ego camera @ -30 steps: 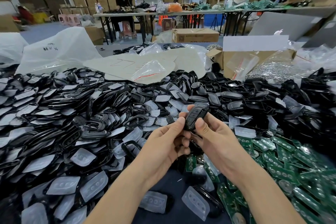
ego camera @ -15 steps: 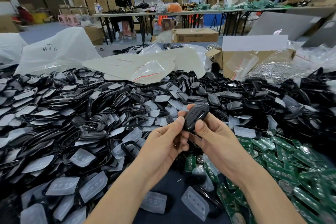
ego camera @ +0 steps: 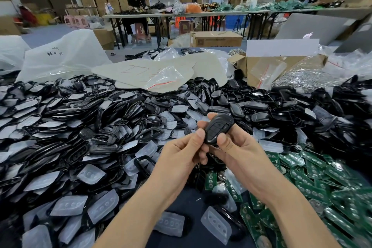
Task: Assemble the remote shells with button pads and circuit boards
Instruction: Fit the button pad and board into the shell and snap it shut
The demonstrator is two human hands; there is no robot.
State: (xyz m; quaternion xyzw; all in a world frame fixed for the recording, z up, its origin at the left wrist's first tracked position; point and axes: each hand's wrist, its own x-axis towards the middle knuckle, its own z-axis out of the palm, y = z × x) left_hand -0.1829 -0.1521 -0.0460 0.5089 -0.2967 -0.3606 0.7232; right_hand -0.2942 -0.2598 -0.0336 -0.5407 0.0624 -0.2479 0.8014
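I hold a black remote shell [ego camera: 218, 128] up over the table between both hands, its button face toward me. My left hand [ego camera: 181, 157] pinches its lower left edge with the thumb on top. My right hand [ego camera: 235, 147] grips its right side, thumb on the front and fingers curled behind. A heap of black shells [ego camera: 84, 123] mixed with translucent button pads [ego camera: 91, 174] covers the table to the left and behind. Green circuit boards [ego camera: 314, 179] lie piled at the right.
A cardboard box [ego camera: 281, 66] with plastic bags and silvery small parts stands at the back right. White plastic sacks [ego camera: 60, 56] sit at the back left. Loose button pads [ego camera: 216, 224] lie on the dark table near me. People work at far tables.
The remote shell has risen slightly and tilted a little to the right in my hands. Both hands keep the same hold.
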